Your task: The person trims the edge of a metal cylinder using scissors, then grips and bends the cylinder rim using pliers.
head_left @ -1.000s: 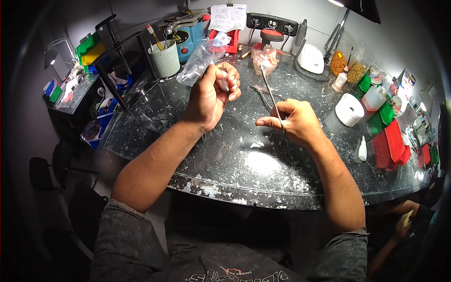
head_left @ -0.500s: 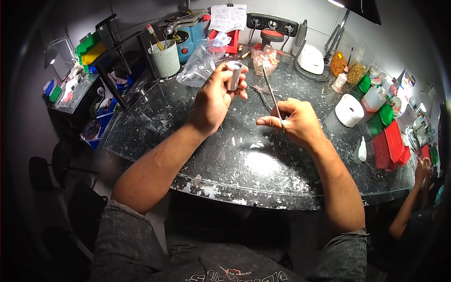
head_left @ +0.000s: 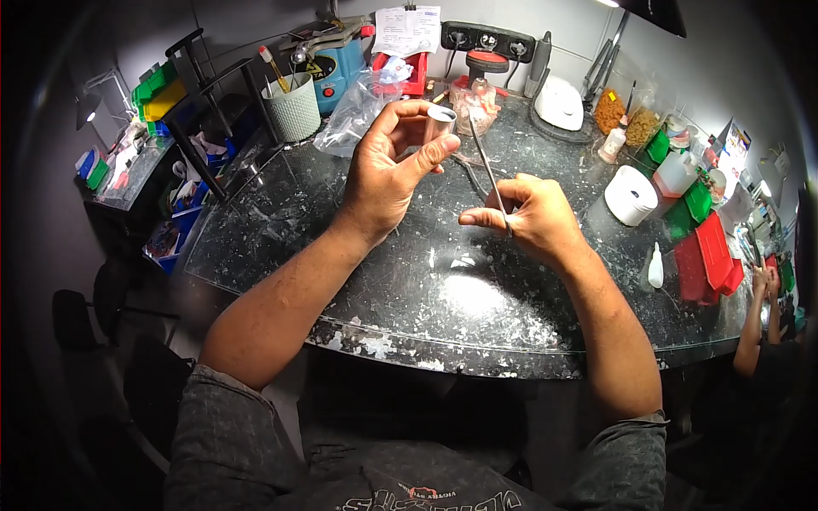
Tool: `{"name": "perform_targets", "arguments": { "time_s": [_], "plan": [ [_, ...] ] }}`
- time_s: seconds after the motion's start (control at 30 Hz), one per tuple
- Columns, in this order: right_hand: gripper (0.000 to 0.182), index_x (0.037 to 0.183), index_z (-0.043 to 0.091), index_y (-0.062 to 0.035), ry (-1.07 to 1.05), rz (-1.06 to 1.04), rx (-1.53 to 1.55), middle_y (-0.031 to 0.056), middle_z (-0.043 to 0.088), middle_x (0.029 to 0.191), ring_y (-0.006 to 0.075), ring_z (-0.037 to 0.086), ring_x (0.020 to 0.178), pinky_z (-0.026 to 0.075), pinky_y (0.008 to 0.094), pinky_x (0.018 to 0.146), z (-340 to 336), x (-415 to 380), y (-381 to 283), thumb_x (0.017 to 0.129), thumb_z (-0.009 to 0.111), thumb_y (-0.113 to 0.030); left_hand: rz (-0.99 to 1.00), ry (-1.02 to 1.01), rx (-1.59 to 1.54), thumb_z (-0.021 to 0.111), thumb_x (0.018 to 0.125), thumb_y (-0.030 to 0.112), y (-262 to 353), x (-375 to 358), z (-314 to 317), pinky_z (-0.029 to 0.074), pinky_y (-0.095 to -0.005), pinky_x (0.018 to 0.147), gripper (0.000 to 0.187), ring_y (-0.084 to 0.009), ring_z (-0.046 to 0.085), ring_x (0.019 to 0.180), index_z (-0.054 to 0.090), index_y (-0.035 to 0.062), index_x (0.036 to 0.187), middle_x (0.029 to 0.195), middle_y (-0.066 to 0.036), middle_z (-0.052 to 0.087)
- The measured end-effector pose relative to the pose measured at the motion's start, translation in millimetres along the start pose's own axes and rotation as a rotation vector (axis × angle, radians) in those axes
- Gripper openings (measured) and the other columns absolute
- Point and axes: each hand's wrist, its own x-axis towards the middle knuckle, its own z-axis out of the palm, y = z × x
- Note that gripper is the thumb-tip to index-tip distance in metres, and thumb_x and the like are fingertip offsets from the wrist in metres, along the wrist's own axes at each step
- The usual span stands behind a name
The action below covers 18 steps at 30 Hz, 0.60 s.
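In the head view, my left hand [head_left: 379, 175] is raised over the bench, its thumb and fingers wrapped round a short grey metal cylinder [head_left: 438, 128]. The cylinder's round upper end faces up, showing a dark inside. To the right, my right hand [head_left: 538, 215] is closed on a long, thin metal tool [head_left: 484, 157]. Its narrow end points up and away, close to the cylinder's right side. The thumb of that hand sticks out to the left. Part of the tool's lower end is hidden in my palm.
On the dark, spattered bench [head_left: 358, 281] stand a brush pot [head_left: 292, 111], a blue machine [head_left: 341, 72] and a clear plastic bag [head_left: 345, 119]. A white round container [head_left: 631, 198], a small bottle [head_left: 655, 266] and red bins [head_left: 705, 255] lie rightward. Another person's hands [head_left: 764, 281] show far right.
My left hand has turned the cylinder, bringing the thumb across its front and tipping its upper end rightward. My right hand with the thin tool has shifted slightly up and left.
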Motion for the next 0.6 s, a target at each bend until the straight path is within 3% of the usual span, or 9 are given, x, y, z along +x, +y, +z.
{"name": "perform_targets", "arguments": {
  "time_s": [0.27,0.6],
  "plan": [
    [0.066,0.058,0.054,0.0,-0.011,0.014,-0.009,0.0068,0.05,0.052,0.0171,0.048,0.051,0.042,0.0358,0.051,0.4,0.1,-0.3,0.068,0.081,-0.059,-0.01,-0.006,-0.011,0.072,0.088,0.008,1.6,-0.6,-0.8,0.052,-0.0282,0.076,0.037,-0.0107,0.06,0.094,0.053,0.0084,0.119,0.103,-0.004,0.062],
    [0.065,0.059,0.056,-0.0009,-0.013,-0.032,0.021,0.006,0.05,0.053,0.0185,0.049,0.053,0.042,0.0352,0.053,-2.1,-1.0,-2.2,0.067,0.081,-0.06,0.076,0.038,0.09,0.076,0.083,0.001,-4.7,0.8,-1.9,0.049,-0.029,0.092,0.039,-0.0106,0.055,0.1,0.052,0.0089,0.113,0.104,-0.003,0.056]
  ]
}}
